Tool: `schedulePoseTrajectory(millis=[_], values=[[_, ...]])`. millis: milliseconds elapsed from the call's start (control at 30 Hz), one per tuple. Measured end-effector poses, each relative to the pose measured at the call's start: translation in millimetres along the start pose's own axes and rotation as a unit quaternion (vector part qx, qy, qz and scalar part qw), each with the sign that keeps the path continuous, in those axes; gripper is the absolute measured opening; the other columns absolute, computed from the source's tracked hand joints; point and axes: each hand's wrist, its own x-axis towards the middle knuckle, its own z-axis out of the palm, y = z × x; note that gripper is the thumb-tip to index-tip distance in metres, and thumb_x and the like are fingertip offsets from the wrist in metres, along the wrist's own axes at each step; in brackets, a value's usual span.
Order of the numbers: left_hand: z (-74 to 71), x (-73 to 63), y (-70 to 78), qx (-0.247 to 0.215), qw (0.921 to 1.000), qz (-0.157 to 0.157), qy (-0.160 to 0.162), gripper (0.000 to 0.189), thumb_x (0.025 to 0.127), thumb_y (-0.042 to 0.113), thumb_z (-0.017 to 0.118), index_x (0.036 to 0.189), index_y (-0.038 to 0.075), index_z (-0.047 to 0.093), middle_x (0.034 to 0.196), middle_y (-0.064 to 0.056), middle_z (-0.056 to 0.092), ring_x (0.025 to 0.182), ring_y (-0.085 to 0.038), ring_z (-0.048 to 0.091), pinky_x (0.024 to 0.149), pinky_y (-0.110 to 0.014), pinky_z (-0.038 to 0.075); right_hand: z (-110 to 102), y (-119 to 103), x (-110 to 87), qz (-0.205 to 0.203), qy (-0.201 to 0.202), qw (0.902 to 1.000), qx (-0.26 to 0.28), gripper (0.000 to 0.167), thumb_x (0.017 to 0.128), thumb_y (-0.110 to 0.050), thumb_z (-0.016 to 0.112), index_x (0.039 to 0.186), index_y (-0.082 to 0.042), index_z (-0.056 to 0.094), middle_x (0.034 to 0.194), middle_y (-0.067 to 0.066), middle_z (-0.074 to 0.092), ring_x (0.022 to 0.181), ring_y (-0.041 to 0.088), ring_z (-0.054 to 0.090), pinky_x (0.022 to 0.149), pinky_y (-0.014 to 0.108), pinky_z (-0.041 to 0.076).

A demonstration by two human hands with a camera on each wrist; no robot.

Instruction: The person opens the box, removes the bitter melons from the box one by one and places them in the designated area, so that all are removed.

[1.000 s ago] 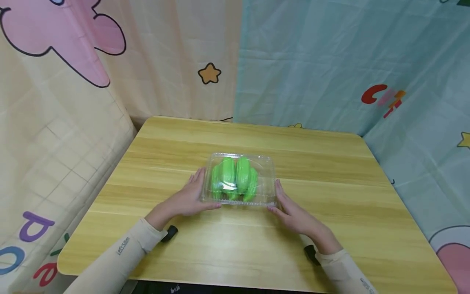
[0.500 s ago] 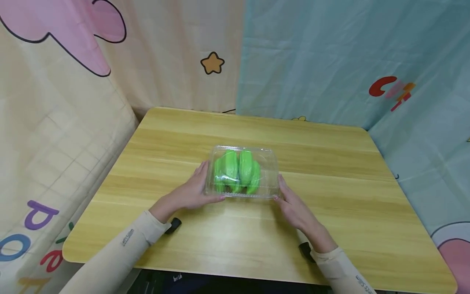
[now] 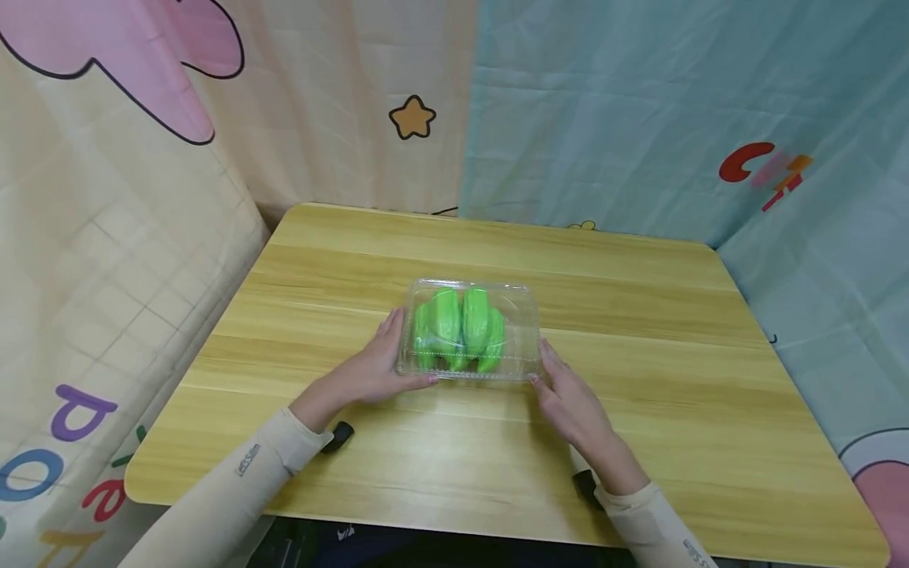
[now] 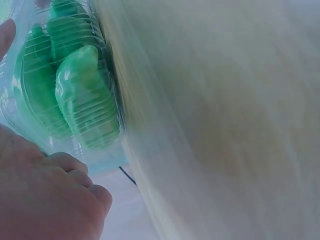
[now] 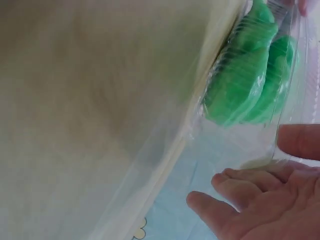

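Observation:
In the head view, a clear plastic clamshell box with a lidded, ridged rim sits at the middle of the wooden table. Several green, lobed, elongated pieces are packed inside it, leaving some room at its right end. My left hand grips the box's left side, thumb along the front edge and fingers up the side. From the right, my right hand holds the front corner, its thumb on the rim. The right wrist view shows that thumb at the box wall, with the other fingers spread below it.
The wooden table has rounded corners. Printed curtains stand close behind it and along both sides. Dark wrist-worn pieces show under both forearms, and a dark area lies below the table's front edge.
The head view has shifted, so table, box and hands appear slightly higher. Both hands stay on the box, which keeps its place on the table. The right forearm has swung slightly left.

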Motion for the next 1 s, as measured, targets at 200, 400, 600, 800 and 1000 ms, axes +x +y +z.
schedulePoseTrajectory(millis=[200, 400, 600, 800, 1000], values=[[0.6, -1.9, 2.3, -0.009, 0.9996, 0.006, 0.027, 0.129, 0.081, 0.071, 0.069, 0.16, 0.01, -0.013, 0.166, -0.02, -0.003, 0.152, -0.035, 0.0, 0.118, -0.057, 0.012, 2, -6, 2.4, 0.003, 0.048, 0.9988, 0.003, 0.056, 0.108, -0.02, 0.044, 0.156, 0.003, 0.028, 0.159, 0.021, 0.031, 0.143, 0.04, 0.033, 0.116, 0.054, 0.026], [0.2, -10.9, 4.6, 0.015, 0.9996, -0.007, 0.025, 0.118, 0.089, 0.071, 0.057, 0.16, 0.003, -0.007, 0.166, -0.022, -0.001, 0.151, -0.039, 0.003, 0.121, -0.049, 0.007, 3, -5, 1.0, -0.009, 0.055, 0.9982, 0.021, 0.058, 0.106, -0.018, 0.05, 0.157, -0.001, 0.028, 0.157, 0.019, 0.034, 0.141, 0.039, 0.036, 0.115, 0.054, 0.028], [1.9, -13.8, 2.6, -0.009, 0.9996, 0.022, 0.017, 0.096, 0.102, 0.053, 0.049, 0.159, 0.001, -0.008, 0.165, -0.022, -0.003, 0.152, -0.037, 0.0, 0.121, -0.05, 0.005, 2, -4, -1.4, -0.006, 0.048, 0.9982, 0.036, 0.058, 0.106, -0.018, 0.051, 0.157, -0.001, 0.029, 0.157, 0.018, 0.035, 0.139, 0.041, 0.039, 0.113, 0.054, 0.03], [1.3, -14.8, 4.1, -0.021, 0.9987, 0.045, 0.013, 0.075, 0.108, 0.03, 0.038, 0.158, -0.004, -0.005, 0.164, -0.026, -0.003, 0.152, -0.034, -0.002, 0.121, -0.045, 0.002, -1, -5, -1.7, -0.004, 0.04, 0.9988, 0.028, 0.058, 0.106, -0.019, 0.05, 0.154, 0.005, 0.029, 0.156, 0.023, 0.033, 0.139, 0.043, 0.037, 0.114, 0.055, 0.029], [-2.9, -20.7, 3.8, 0.044, 0.9979, 0.047, 0.01, 0.071, 0.11, 0.037, 0.032, 0.158, -0.008, 0.004, 0.164, -0.026, 0.006, 0.152, -0.031, 0.007, 0.122, -0.045, 0.002, -8, -8, -3.7, 0.01, 0.024, 0.9997, 0.002, 0.06, 0.107, -0.024, 0.048, 0.156, 0.003, 0.026, 0.158, 0.021, 0.031, 0.139, 0.042, 0.037, 0.113, 0.056, 0.03]])
